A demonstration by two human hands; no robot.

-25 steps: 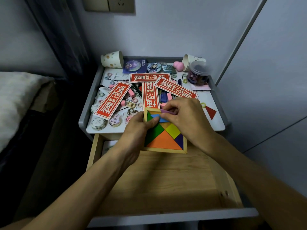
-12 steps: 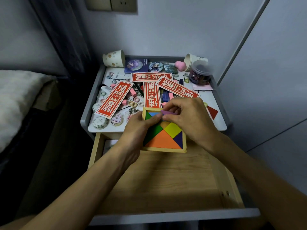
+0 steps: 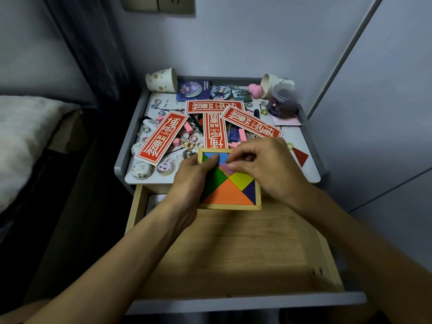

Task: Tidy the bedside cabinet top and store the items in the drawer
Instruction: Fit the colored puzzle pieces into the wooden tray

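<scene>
Right hand's (image 3: 264, 167) pink piece (image 3: 225, 168) over tray (image 3: 229, 207)

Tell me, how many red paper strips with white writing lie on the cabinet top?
4 red strips: one slanting at the left, one lying crosswise at the back, one running front-to-back in the middle, one slanting at the right. Others may be hidden.
</scene>
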